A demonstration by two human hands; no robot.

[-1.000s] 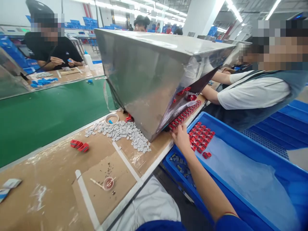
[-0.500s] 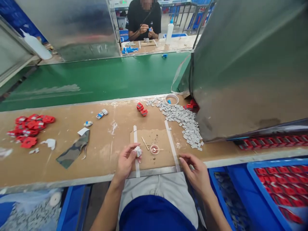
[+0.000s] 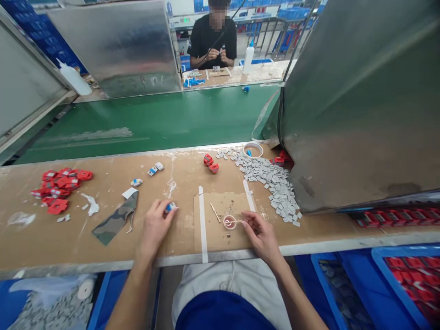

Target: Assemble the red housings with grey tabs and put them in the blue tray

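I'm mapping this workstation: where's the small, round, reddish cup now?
In the head view, the cup sits low near the centre, on the flat brown cardboard sheet, just left of the person's right hand.

Bright lt, soft glare on metal panel (image 3: 120,50), edges stretched.

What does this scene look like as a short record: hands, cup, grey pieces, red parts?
Left hand: holds a blue part
Right hand: at the end of a stick; grip unclear
Cup: on the cardboard, stick's other end in it
Grey pieces: loose heap beside the hopper
Red parts: pile at left of bench; others elsewhere
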